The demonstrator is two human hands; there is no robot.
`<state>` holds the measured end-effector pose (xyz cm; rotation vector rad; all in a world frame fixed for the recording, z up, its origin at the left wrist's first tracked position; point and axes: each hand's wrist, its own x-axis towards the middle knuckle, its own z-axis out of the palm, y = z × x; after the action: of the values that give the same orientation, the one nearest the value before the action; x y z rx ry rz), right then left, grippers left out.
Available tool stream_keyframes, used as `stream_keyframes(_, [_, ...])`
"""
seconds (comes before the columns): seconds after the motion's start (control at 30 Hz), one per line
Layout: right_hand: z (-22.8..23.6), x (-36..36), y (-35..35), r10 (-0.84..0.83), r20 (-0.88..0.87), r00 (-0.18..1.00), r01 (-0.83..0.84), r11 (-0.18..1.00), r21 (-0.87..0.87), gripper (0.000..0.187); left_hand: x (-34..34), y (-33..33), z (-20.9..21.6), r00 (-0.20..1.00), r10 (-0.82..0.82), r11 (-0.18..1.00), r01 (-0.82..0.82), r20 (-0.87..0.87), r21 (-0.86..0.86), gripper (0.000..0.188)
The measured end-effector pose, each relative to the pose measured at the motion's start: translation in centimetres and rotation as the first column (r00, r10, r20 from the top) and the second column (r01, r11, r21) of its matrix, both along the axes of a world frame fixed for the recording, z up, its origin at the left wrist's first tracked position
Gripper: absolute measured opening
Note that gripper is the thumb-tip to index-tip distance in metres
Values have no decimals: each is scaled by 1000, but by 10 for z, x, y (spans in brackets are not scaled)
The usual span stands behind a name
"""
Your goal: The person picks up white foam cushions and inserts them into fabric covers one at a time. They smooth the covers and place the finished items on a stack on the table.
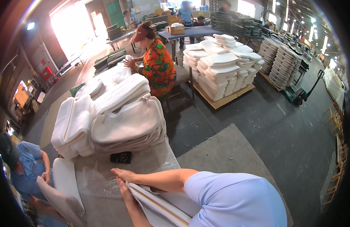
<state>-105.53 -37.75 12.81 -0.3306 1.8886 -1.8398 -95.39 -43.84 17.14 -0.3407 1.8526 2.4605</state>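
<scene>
A long white padded cushion piece (160, 202) with a tan strip along its edge lies in front of me at the lower edge. My right hand (124, 174) reaches across from the right and grips its far end, fingers close together. Against the same end, on the left side, my left hand (124, 189) holds the edge. Parts of both hands' fingers are hidden by the fabric and by each other. Just beyond my hands, a small black device (121, 157) lies on the plastic-covered table (93, 176).
Stacks of greyish-white covers (127, 123) and white pads (74, 123) fill the table's far part. A co-worker in a patterned shirt (160, 68) works beyond; another in blue (29, 170) handles a pad at left. Piled white cushions (224, 68) and a pallet jack (302, 92) stand right.
</scene>
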Motion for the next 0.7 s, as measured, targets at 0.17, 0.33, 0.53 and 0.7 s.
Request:
stream_keyframes(0.17, [46, -19, 16, 296, -51, 954, -283, 941, 186, 76, 3, -3, -1, 1000, -24, 994, 26, -13, 102, 67])
stream_keyframes(0.33, [70, -3, 26, 394, -119, 911, -319, 859, 400, 80, 44, 24, -4, 999, 21, 1000, -21, 49, 8, 67])
stream_keyframes(0.53, [96, 25, 31, 337, -209, 918, -195, 842, 503, 83, 87, -3, -17, 979, -101, 989, 117, -175, 85, 63])
stream_keyframes(0.7, [75, 12, 69, 304, -170, 938, -185, 848, 496, 81, 203, 24, -35, 952, -79, 846, -92, 295, 525, 60])
